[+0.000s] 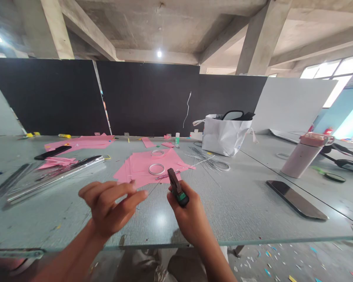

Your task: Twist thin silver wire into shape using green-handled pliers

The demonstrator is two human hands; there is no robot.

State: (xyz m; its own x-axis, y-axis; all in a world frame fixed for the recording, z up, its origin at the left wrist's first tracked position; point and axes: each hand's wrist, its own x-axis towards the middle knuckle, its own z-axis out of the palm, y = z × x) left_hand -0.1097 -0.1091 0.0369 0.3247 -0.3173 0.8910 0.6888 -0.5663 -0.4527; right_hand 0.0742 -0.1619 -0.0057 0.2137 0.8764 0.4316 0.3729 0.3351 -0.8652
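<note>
My right hand [188, 209] is wrapped round a dark tool with a green patch, a glue gun or stapler by its shape [177, 188], held upright above the table's front part. To its left, my left hand [114, 203] is raised with thumb and forefinger close together; a thin wire [155, 188] runs near their tips, and whether they pinch it is too small to tell. Beyond the hands lie pink paper sheets [138, 166] with two silvery rings on them, the nearer ring [156, 169] and the farther ring [157, 152].
Loose wires [208, 162] lie right of the paper, before a white bag [225, 135]. A phone [295, 199] and a pink bottle [304, 156] stand or lie at right. A clear film roll [59, 178] lies left. A glue stick [177, 140] stands at the back.
</note>
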